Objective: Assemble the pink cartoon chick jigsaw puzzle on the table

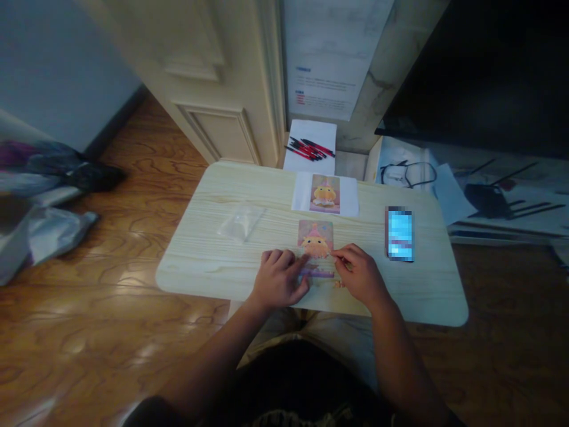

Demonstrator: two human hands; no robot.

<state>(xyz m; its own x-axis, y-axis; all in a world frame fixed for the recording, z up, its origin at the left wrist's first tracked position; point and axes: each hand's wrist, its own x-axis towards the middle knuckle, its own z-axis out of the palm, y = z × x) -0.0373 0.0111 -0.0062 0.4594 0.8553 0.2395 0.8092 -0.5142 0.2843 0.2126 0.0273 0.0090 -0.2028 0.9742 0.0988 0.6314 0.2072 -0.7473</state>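
A jigsaw puzzle (315,232) with a cartoon character in a pink hat lies partly assembled on the table in front of me. Its upper part is joined. A separate purple strip of joined pieces (320,273) lies just below, partly behind my left hand. My left hand (279,277) rests at the puzzle's lower left, index finger stretched onto it and thumb apart, holding nothing. At the lower right edge, my right hand (358,273) pinches a small puzzle piece (331,252), mostly hidden by the fingertips. Several loose pieces (340,284) lie beneath that hand.
Behind the puzzle lies a printed reference picture (325,194) on white paper. A clear plastic bag (242,222) is on the left, a phone (400,234) on the right of the pale wooden table (195,249). Several red and black pens (310,149) lie on paper beyond the far edge.
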